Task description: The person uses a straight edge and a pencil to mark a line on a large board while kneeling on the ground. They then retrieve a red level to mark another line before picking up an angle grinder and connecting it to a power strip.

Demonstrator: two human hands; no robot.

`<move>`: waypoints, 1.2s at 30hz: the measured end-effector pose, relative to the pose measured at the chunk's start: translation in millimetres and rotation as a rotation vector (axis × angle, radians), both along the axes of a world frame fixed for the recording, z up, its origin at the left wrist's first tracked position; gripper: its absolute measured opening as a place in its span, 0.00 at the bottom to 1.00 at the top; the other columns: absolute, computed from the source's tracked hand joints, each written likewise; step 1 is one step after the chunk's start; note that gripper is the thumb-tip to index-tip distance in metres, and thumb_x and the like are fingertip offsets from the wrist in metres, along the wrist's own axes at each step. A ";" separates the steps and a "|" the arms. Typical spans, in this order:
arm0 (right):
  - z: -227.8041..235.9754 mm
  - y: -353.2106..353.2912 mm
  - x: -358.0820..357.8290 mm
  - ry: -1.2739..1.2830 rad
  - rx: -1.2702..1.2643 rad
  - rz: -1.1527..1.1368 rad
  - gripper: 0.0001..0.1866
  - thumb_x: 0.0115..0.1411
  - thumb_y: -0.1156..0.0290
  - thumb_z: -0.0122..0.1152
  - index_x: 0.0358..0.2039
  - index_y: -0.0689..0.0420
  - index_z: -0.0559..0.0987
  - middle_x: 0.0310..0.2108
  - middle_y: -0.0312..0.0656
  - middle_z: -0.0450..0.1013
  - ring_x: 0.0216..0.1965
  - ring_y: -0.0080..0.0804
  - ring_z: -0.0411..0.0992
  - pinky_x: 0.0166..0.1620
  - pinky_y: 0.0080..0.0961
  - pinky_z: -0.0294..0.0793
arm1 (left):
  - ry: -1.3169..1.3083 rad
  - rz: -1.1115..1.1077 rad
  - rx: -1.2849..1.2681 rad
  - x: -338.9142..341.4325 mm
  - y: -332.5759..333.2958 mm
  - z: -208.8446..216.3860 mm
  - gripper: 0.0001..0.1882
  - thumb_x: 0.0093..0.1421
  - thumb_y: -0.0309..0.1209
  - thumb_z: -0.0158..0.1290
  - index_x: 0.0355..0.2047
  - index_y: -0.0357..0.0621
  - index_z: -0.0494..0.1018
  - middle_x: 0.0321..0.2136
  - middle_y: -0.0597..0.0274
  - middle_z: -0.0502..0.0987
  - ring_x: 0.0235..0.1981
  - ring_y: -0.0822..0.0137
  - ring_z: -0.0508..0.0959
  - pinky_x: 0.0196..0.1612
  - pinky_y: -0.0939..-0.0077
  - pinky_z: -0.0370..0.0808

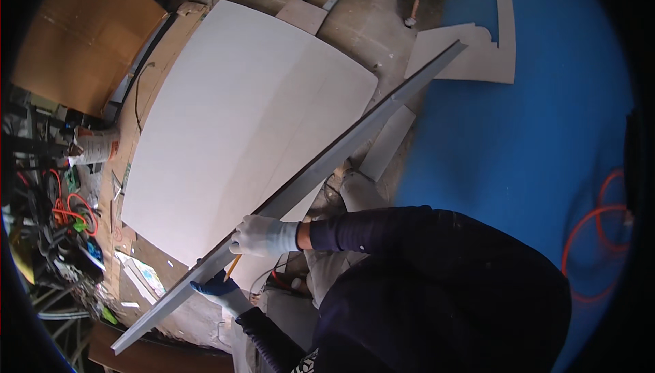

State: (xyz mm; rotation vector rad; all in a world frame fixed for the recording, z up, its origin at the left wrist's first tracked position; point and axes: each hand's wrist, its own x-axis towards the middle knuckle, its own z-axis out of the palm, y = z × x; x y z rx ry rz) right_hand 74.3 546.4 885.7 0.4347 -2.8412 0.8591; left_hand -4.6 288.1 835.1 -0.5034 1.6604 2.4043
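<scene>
A long grey metal profile (327,161) slants from the lower left to the upper right, over a large white board (252,93). My right hand (263,235), in a white glove, is closed on the profile near its lower third. Below it, my left hand (220,292), in a white glove with blue-coated fingers, grips the profile's near edge. A yellow-orange pencil (233,267) shows between my two hands; which hand holds it I cannot tell.
A white cut-out piece (471,56) lies on a blue surface (532,155), beneath the profile's far end. At left are a brown cardboard sheet (85,39), a white bucket (94,146) and tangled clutter. An orange hose (580,230) curls at right.
</scene>
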 end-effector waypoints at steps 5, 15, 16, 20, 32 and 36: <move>45.9 20.2 52.5 0.143 -0.243 -0.096 0.13 0.56 0.59 0.71 0.36 0.50 0.79 0.32 0.37 0.76 0.36 0.39 0.78 0.40 0.40 0.76 | 0.355 -0.263 -0.585 -16.7 -18.9 -12.3 0.21 0.74 0.40 0.51 0.55 0.32 0.72 0.48 0.46 0.80 0.51 0.51 0.82 0.58 0.51 0.81; 38.2 200.9 212.6 -0.104 -0.307 -0.643 0.09 0.63 0.65 0.69 0.33 0.55 0.79 0.29 0.45 0.75 0.32 0.50 0.77 0.34 0.42 0.75 | 0.536 -0.255 -0.889 -19.9 100.6 43.9 0.15 0.73 0.32 0.49 0.53 0.31 0.68 0.51 0.44 0.78 0.49 0.50 0.83 0.54 0.53 0.85; 30.4 225.7 226.5 -0.069 -0.297 -0.774 0.07 0.65 0.66 0.66 0.37 0.54 0.80 0.30 0.46 0.75 0.33 0.50 0.77 0.36 0.43 0.75 | 0.546 -0.260 -0.893 -23.7 112.7 45.0 0.15 0.73 0.32 0.49 0.53 0.31 0.68 0.51 0.44 0.78 0.49 0.50 0.83 0.54 0.53 0.85; 22.9 324.1 257.3 0.109 -0.375 -1.090 0.06 0.69 0.69 0.61 0.44 0.55 0.80 0.32 0.50 0.77 0.35 0.54 0.78 0.37 0.47 0.75 | 0.211 0.041 -0.077 -68.9 138.2 64.4 0.16 0.70 0.32 0.51 0.51 0.30 0.71 0.47 0.41 0.80 0.45 0.47 0.84 0.50 0.52 0.87; -14.8 538.1 364.5 -0.032 -0.336 -1.397 0.11 0.71 0.65 0.59 0.39 0.61 0.77 0.32 0.57 0.75 0.34 0.61 0.75 0.37 0.50 0.73 | 0.646 -0.118 -0.650 -101.6 355.8 200.7 0.21 0.74 0.43 0.49 0.51 0.34 0.75 0.46 0.52 0.80 0.45 0.56 0.82 0.55 0.57 0.81; -29.9 568.6 384.7 -0.173 -0.438 -1.408 0.12 0.72 0.64 0.58 0.41 0.61 0.78 0.33 0.57 0.77 0.36 0.59 0.77 0.39 0.48 0.74 | 0.506 -0.033 -0.359 -132.5 383.8 242.3 0.24 0.74 0.47 0.48 0.51 0.34 0.75 0.45 0.53 0.80 0.45 0.55 0.82 0.55 0.55 0.81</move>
